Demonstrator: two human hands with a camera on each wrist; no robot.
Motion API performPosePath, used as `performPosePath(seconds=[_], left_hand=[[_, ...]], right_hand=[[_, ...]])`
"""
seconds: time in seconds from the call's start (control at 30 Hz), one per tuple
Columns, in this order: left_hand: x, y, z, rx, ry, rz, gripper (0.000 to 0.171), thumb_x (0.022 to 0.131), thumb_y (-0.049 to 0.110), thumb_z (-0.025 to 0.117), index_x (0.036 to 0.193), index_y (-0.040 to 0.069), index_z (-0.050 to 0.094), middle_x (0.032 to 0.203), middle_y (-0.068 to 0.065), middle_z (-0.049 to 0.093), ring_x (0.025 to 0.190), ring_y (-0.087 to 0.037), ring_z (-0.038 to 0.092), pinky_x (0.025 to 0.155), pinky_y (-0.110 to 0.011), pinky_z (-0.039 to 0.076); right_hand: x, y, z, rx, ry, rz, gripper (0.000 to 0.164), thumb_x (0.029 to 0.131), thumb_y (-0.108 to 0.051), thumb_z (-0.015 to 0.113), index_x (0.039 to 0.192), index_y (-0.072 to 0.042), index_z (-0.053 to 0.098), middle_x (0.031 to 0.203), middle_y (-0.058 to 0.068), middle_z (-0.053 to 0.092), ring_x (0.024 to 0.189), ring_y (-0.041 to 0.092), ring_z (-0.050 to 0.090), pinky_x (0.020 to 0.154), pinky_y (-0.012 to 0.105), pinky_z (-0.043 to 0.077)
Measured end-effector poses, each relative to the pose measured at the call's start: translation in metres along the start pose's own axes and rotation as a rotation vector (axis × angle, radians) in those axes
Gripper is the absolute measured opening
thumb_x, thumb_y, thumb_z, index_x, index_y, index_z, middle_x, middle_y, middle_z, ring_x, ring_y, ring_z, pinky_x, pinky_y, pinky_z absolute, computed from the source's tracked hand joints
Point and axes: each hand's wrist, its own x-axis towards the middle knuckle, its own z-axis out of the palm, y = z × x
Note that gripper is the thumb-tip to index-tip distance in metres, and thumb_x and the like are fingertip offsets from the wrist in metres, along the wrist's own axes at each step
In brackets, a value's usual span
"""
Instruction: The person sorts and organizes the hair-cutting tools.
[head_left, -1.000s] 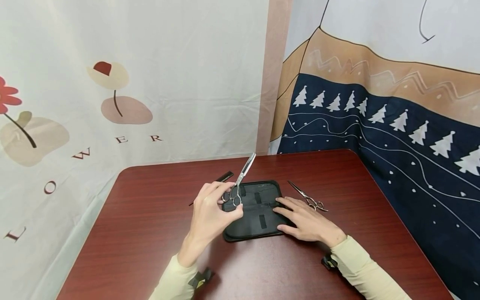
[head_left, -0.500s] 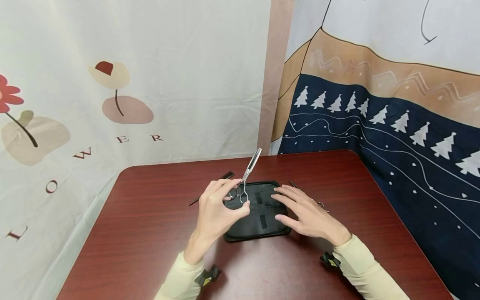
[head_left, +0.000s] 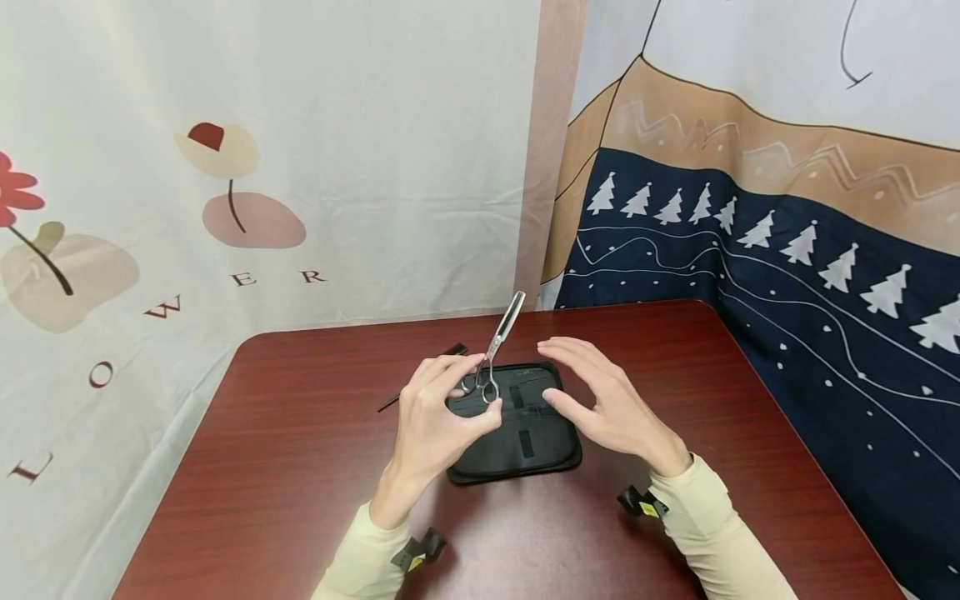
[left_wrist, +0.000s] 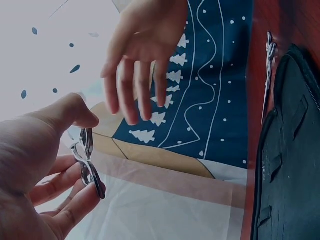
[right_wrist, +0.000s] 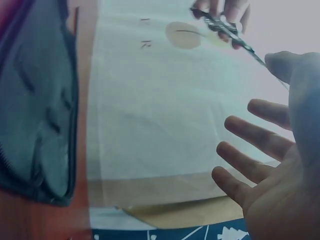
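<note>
My left hand [head_left: 431, 417] pinches a pair of silver hair scissors [head_left: 506, 322] at the finger rings, between thumb and fingers. Their blades point up and away, above the case. Across from it, my right hand [head_left: 626, 417] is raised over the case's right side, fingers spread and holding nothing. Below both hands a black zip case [head_left: 487, 454] lies opened flat, with small elastic loops inside. A second pair of scissors [left_wrist: 268, 65] lies on the table beside the case in the left wrist view; in the head view the right hand hides it.
A dark comb [head_left: 455, 349] lies behind the left hand, partly hidden by it. The reddish-brown table [head_left: 300, 467] ends at printed cloth hangings [head_left: 412, 167] at the back and right.
My right hand has lifted off the case's right edge and turned more upright, covering the second scissors. My left hand has moved slightly right and up with its scissors.
</note>
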Motion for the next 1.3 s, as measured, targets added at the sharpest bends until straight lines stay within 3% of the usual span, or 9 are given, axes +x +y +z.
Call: performPosePath(seconds=[0.17,0.37,0.57,0.7,0.83,0.93,1.13,1.2,1.3], left_hand=[[0.0,0.0,0.0,-0.011,-0.002,-0.003,0.054,0.072,0.01,0.096,0.125,0.011,0.086,0.111,-0.005,0.083,0.101,-0.025,0.075,0.074,-0.027,0.069],[0.001,0.001,-0.002,-0.015,0.006,0.006,0.053,0.072,0.01,0.095,0.124,0.01,0.086,0.111,-0.005,0.083,0.1,-0.023,0.074,0.072,-0.035,0.07],[0.0,0.003,-0.005,-0.007,-0.001,0.012,0.053,0.071,0.01,0.094,0.124,0.009,0.086,0.112,-0.008,0.084,0.101,-0.021,0.073,0.073,-0.034,0.069],[-0.001,0.005,-0.005,-0.012,-0.008,0.038,0.055,0.07,0.009,0.095,0.125,0.011,0.086,0.113,-0.007,0.084,0.1,-0.021,0.071,0.074,-0.029,0.068],[-0.002,0.007,-0.005,-0.018,-0.017,0.055,0.057,0.069,0.009,0.096,0.125,0.011,0.086,0.113,-0.006,0.083,0.101,-0.02,0.07,0.077,-0.023,0.065],[-0.002,0.009,-0.005,-0.009,-0.023,0.072,0.058,0.069,0.01,0.096,0.125,0.011,0.086,0.113,-0.006,0.083,0.099,-0.02,0.069,0.079,-0.02,0.061],[-0.001,0.011,-0.005,0.007,-0.046,0.116,0.058,0.069,0.012,0.097,0.126,0.011,0.085,0.113,-0.005,0.083,0.098,-0.021,0.069,0.084,-0.025,0.057],[-0.001,0.012,-0.005,0.011,-0.053,0.126,0.058,0.069,0.013,0.097,0.126,0.01,0.085,0.113,-0.005,0.083,0.099,-0.021,0.069,0.084,-0.026,0.058],[-0.002,0.012,-0.004,0.008,-0.064,0.134,0.057,0.07,0.012,0.097,0.126,0.01,0.085,0.113,-0.004,0.083,0.098,-0.019,0.07,0.084,-0.026,0.059]], right_hand=[[0.011,-0.008,-0.002,0.122,0.043,0.016,0.062,0.103,-0.011,0.078,0.162,-0.021,0.061,0.163,0.006,0.065,0.153,0.022,0.059,0.131,0.027,0.043],[0.02,-0.016,0.0,0.289,0.062,0.035,0.062,0.105,-0.004,0.072,0.163,-0.018,0.058,0.16,0.005,0.068,0.148,0.029,0.063,0.13,0.03,0.047],[0.021,-0.023,0.002,0.475,0.073,0.04,0.065,0.104,0.006,0.067,0.166,-0.009,0.053,0.16,0.018,0.066,0.148,0.016,0.063,0.13,0.028,0.047],[0.022,-0.026,0.004,0.588,0.089,0.014,0.064,0.103,0.012,0.064,0.164,0.001,0.051,0.156,0.025,0.066,0.147,0.021,0.065,0.129,0.033,0.05],[0.023,-0.027,0.007,0.7,0.089,0.013,0.063,0.102,0.014,0.064,0.163,0.005,0.05,0.154,0.015,0.07,0.146,0.029,0.066,0.128,0.037,0.052],[0.023,-0.028,0.008,0.757,0.083,0.018,0.063,0.102,0.014,0.064,0.162,0.007,0.049,0.152,0.004,0.071,0.146,0.026,0.067,0.127,0.038,0.053],[0.024,-0.027,0.011,0.821,0.072,0.016,0.06,0.101,0.014,0.065,0.159,0.005,0.053,0.149,0.024,0.071,0.138,0.02,0.072,0.121,0.037,0.058],[0.024,-0.026,0.012,0.844,0.074,0.018,0.058,0.101,0.014,0.066,0.158,0.004,0.055,0.148,0.023,0.072,0.136,0.02,0.073,0.119,0.037,0.06],[0.024,-0.027,0.013,0.878,0.086,0.035,0.056,0.101,0.014,0.068,0.155,0.003,0.059,0.144,0.009,0.077,0.134,0.019,0.074,0.116,0.035,0.061]])
